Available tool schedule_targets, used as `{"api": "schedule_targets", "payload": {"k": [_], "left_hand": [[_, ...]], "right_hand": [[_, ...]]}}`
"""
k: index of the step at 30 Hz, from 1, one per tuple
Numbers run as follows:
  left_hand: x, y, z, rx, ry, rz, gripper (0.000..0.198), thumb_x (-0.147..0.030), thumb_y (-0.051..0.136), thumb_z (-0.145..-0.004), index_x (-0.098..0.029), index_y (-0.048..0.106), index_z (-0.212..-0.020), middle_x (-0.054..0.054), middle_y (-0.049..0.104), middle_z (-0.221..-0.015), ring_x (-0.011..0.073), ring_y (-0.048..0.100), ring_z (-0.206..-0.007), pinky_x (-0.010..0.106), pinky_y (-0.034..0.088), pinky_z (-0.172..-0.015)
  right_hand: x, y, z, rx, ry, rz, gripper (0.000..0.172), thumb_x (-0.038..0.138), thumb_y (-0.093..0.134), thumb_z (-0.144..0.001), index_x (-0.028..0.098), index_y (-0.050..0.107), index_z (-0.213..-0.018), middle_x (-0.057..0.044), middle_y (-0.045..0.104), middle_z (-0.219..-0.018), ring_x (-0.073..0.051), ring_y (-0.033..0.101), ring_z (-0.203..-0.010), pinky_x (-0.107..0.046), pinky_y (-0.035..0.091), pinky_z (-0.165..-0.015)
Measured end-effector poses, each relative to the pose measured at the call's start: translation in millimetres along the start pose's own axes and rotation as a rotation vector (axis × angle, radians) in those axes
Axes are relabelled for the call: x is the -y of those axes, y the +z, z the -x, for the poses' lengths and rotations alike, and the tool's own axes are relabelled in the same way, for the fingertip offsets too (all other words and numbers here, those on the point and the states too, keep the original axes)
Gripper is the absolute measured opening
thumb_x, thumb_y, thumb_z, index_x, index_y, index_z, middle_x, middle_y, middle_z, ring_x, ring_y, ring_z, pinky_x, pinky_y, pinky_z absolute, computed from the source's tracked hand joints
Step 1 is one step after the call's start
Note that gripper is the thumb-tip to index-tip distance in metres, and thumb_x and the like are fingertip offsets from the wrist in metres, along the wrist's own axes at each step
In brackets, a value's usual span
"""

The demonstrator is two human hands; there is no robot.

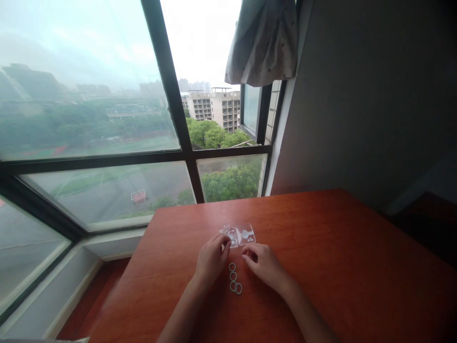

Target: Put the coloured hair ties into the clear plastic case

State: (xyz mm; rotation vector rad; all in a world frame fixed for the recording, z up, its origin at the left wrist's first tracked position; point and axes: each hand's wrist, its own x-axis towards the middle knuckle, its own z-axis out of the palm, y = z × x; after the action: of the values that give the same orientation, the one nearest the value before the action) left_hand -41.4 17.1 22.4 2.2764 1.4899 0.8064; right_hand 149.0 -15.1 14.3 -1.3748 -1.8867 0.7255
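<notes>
My left hand (pixel 212 257) is curled with thumb and fingertips together, at the near left edge of a small clear plastic case (pixel 253 228). Anything between those fingertips is too small to make out. Several small rings (pixel 225 231) lie in the case's left part, partly hidden by my fingers. My right hand (pixel 263 265) rests just in front of the case's right part, thumb and fingers bent inward; I cannot see whether they hold something. Between my wrists, several pale green rings (pixel 233 276) lie in a column on the table, the nearest two overlapping.
The reddish-brown wooden table (pixel 321 267) reaches to the window (pixel 185 152) ahead. A grey curtain (pixel 264 47) hangs bunched at the upper right of the window, beside a dark wall (pixel 357 105). Past the table's left edge are a low sill (pixel 114 243) and the floor.
</notes>
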Motion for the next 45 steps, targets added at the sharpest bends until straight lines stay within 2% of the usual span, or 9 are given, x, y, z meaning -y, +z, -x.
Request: {"api": "schedule_targets", "payload": {"k": [3, 8, 12, 17, 27, 29, 33, 40, 45], "left_hand": [[2.7, 1.1, 0.0, -0.040, -0.036, -0.026, 0.018, -0.025, 0.045, -0.091, -0.021, 0.061, -0.084, 0.002, 0.065, -0.084, 0.0148, 0.058, -0.070, 0.024, 0.042, -0.065], [4.2, 1.6, 1.4, -0.038, -0.040, -0.036, 0.015, -0.024, 0.046, -0.089, -0.022, 0.061, -0.088, 0.002, 0.067, -0.089, 0.0141, 0.060, -0.070, 0.023, 0.041, -0.064], [7.5, -2.7, 0.3, -0.062, -0.056, -0.018, 0.017, -0.025, 0.046, -0.089, -0.022, 0.063, -0.094, 0.002, 0.067, -0.086, 0.0148, 0.060, -0.069, 0.024, 0.042, -0.063], [11.8, -9.9, -2.3, -0.094, -0.072, -0.015, 0.018, -0.028, 0.047, -0.089, -0.022, 0.064, -0.093, 0.001, 0.067, -0.082, 0.0152, 0.060, -0.068, 0.024, 0.041, -0.061], [13.0, -14.3, -3.1, -0.114, -0.093, -0.027, 0.018, -0.028, 0.047, -0.089, -0.021, 0.063, -0.090, 0.000, 0.064, -0.077, 0.0143, 0.057, -0.063, 0.025, 0.040, -0.060], [12.5, -14.5, -2.8, -0.112, -0.092, -0.023, 0.019, -0.029, 0.046, -0.089, -0.021, 0.063, -0.091, 0.001, 0.064, -0.079, 0.0144, 0.058, -0.064, 0.025, 0.040, -0.061], [12.1, -14.8, -3.0, -0.107, -0.100, -0.016, 0.019, -0.029, 0.046, -0.089, -0.021, 0.063, -0.091, 0.001, 0.064, -0.080, 0.0144, 0.058, -0.064, 0.025, 0.040, -0.060], [12.4, -15.1, -3.7, -0.104, -0.091, 0.002, 0.018, -0.028, 0.047, -0.089, -0.021, 0.063, -0.091, 0.001, 0.063, -0.080, 0.0139, 0.056, -0.063, 0.025, 0.039, -0.060], [6.1, -12.7, -2.4, 0.009, 0.031, 0.087, 0.016, -0.026, 0.048, -0.089, -0.020, 0.062, -0.089, 0.001, 0.062, -0.081, 0.0121, 0.052, -0.062, 0.024, 0.040, -0.061]], "right_hand": [[1.0, 0.3, 0.9, 0.019, -0.017, 0.020, 0.012, 0.016, 0.055, -0.082, 0.020, 0.066, -0.080, 0.000, 0.067, -0.073, -0.014, 0.059, -0.067, -0.023, 0.041, -0.065], [-0.6, 2.0, 1.5, 0.032, -0.030, 0.037, 0.012, 0.015, 0.056, -0.082, 0.020, 0.066, -0.080, 0.001, 0.067, -0.074, -0.014, 0.060, -0.068, -0.023, 0.041, -0.066], [0.3, 1.3, 1.2, 0.047, -0.023, 0.052, 0.011, 0.016, 0.056, -0.082, 0.020, 0.066, -0.080, 0.001, 0.068, -0.076, -0.014, 0.060, -0.070, -0.022, 0.041, -0.067], [4.4, 1.2, 1.9, 0.096, -0.001, 0.134, 0.011, 0.018, 0.056, -0.084, 0.020, 0.066, -0.083, -0.001, 0.068, -0.081, -0.015, 0.060, -0.074, -0.023, 0.040, -0.069], [10.5, 21.0, 5.9, 0.080, -0.054, 0.273, 0.005, 0.027, 0.062, -0.086, 0.023, 0.063, -0.084, 0.000, 0.065, -0.089, -0.016, 0.059, -0.084, -0.024, 0.038, -0.071], [9.9, 20.5, 6.3, 0.100, -0.068, 0.287, 0.002, 0.025, 0.062, -0.085, 0.023, 0.063, -0.086, 0.001, 0.064, -0.091, -0.016, 0.059, -0.084, -0.023, 0.038, -0.071], [5.7, 18.4, 6.3, 0.132, -0.088, 0.291, 0.009, 0.018, 0.059, -0.085, 0.024, 0.065, -0.089, 0.001, 0.063, -0.090, -0.015, 0.059, -0.083, -0.023, 0.039, -0.071], [2.4, 17.8, 4.3, 0.117, -0.094, 0.257, 0.005, 0.018, 0.061, -0.084, 0.022, 0.065, -0.083, 0.000, 0.064, -0.088, -0.016, 0.059, -0.085, -0.023, 0.040, -0.074], [3.8, 13.1, 4.2, 0.057, -0.089, 0.207, 0.007, 0.020, 0.061, -0.085, 0.022, 0.065, -0.080, 0.000, 0.065, -0.085, -0.016, 0.059, -0.081, -0.024, 0.041, -0.073]]}}
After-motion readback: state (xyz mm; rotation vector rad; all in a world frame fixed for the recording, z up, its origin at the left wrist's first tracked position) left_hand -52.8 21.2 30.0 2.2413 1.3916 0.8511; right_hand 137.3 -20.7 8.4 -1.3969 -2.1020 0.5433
